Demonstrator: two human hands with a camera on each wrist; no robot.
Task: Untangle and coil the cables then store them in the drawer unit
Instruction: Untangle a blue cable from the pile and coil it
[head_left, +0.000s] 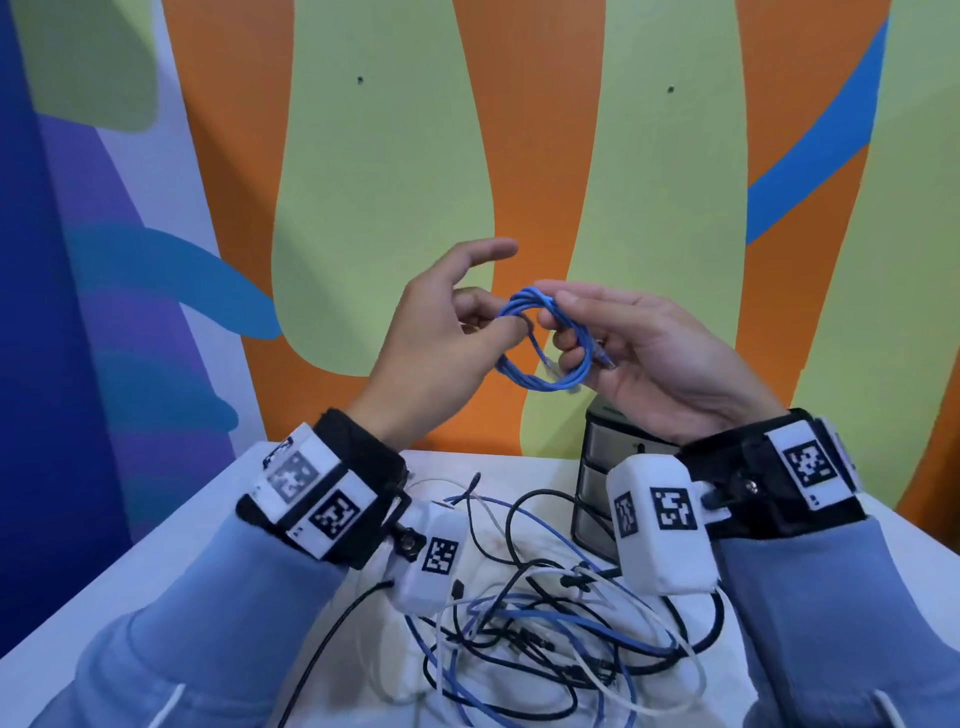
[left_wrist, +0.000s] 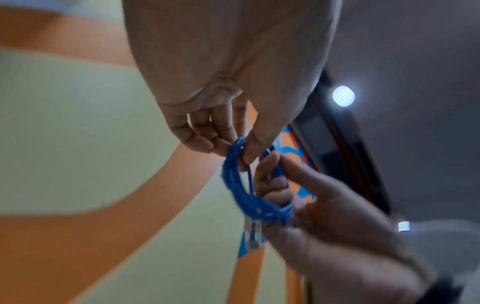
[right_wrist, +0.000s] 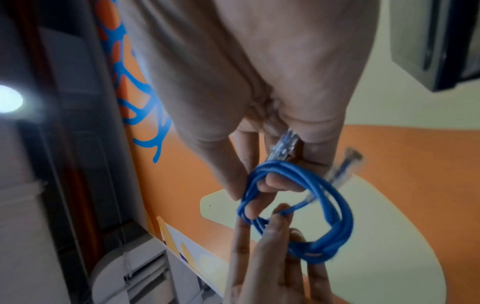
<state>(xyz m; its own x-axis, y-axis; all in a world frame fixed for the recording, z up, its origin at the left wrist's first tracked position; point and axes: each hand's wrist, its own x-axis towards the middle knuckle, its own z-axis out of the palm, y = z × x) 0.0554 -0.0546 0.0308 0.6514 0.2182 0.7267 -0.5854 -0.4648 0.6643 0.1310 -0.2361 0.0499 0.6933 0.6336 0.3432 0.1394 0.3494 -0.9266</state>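
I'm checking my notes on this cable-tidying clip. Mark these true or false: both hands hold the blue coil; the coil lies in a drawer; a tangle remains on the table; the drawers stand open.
1. Both hands, left hand and right hand, hold the blue coil. True.
2. The coil lies in a drawer. False: held in the air.
3. A cable tangle remains on the table. True.
4. The drawer unit stands open. False: visible fronts are closed.

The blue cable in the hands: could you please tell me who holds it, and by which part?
Both hands hold the coiled blue cable. The left hand pinches the coil's left side; the right hand has its fingers hooked through the loop's right side.
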